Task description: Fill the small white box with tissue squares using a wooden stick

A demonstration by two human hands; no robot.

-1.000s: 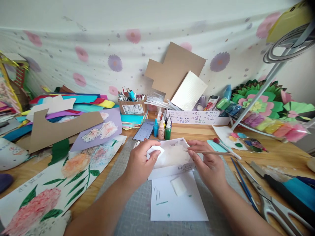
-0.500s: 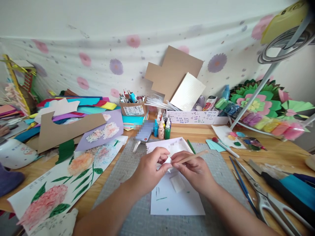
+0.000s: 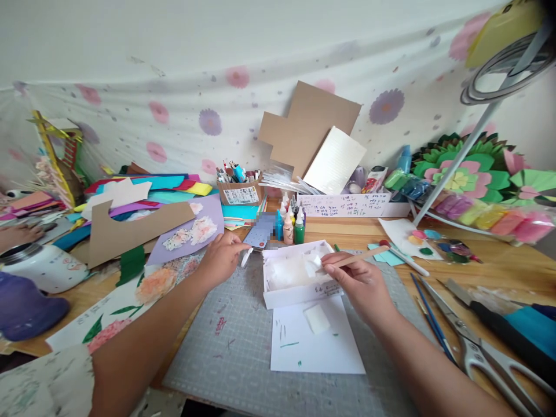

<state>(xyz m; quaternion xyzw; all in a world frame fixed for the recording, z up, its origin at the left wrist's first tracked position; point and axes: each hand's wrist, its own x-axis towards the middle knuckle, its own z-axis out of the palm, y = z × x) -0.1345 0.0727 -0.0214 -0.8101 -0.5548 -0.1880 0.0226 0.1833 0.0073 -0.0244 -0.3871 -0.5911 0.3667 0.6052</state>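
Observation:
My left hand (image 3: 223, 259) reaches beside the phone, its thumb and forefinger closed at the upper end of a small white tool (image 3: 245, 258). My right hand (image 3: 358, 281) is above the right side of an open white box (image 3: 299, 292), pinching a flat wooden stick (image 3: 360, 256). At its fingertips a small white piece (image 3: 313, 266) shows over the box. Thin whitish material lies inside the box. A white rectangular block (image 3: 317, 319) rests on a white sheet (image 3: 313, 353) with green marks.
Small paint bottles (image 3: 299, 227) and the phone (image 3: 259, 233) stand behind the grey cutting mat (image 3: 217, 347). Large scissors (image 3: 469, 341), brushes and a knife lie at right. A flower picture (image 3: 119, 313) and a white jar (image 3: 46, 269) are at left. Another person's hand (image 3: 19, 237) shows far left.
My left hand has left the white piece and moved left to the small white tool. My right hand has moved slightly right and up with the stick. The box is now uncovered to view.

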